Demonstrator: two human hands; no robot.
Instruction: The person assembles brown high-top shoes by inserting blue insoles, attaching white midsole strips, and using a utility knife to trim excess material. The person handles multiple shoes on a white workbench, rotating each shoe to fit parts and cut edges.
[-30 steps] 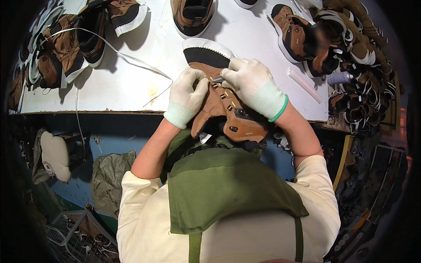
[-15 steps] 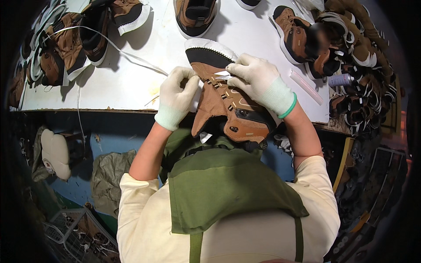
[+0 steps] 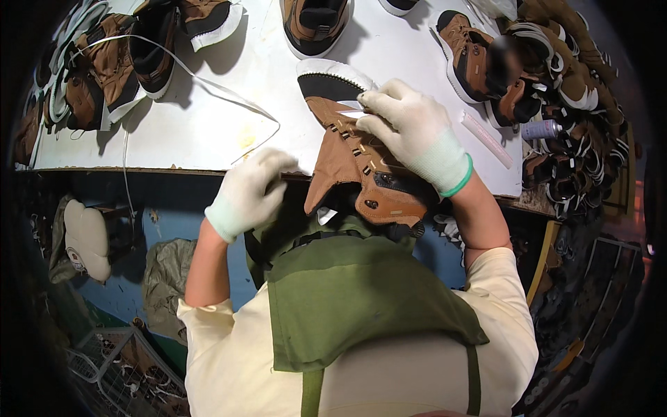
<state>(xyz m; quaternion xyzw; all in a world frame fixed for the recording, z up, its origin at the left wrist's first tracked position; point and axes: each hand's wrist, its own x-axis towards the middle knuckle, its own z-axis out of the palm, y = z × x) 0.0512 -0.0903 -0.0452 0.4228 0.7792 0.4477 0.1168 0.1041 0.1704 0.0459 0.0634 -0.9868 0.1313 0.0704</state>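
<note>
A brown-and-black shoe upper (image 3: 340, 156) with a white toe edging lies at the table's front edge, its heel end overhanging toward me. Over its lacing loops, my gloved right hand (image 3: 410, 125) is closed in a pinch on a white pointed strip (image 3: 349, 113); its exact kind is unclear. My gloved left hand (image 3: 256, 184) is off the shoe, left of it at the table edge. Its fingers are somewhat blurred, bent and apart, with nothing seen in them. A thin white lace (image 3: 229, 101) lies looped on the table beyond that hand.
Several brown shoes (image 3: 114, 66) and a bundle of laces crowd the table's left. Another shoe (image 3: 316, 28) stands at the back. On the right are a shoe (image 3: 462, 59), a pinkish strip (image 3: 486, 139), a spray can (image 3: 540, 129) and a shoe pile (image 3: 577, 76).
My left hand has let go of the white lace and drawn back toward me and left. The lace now lies bent on the table. My right hand stays over the shoe, nearly still.
</note>
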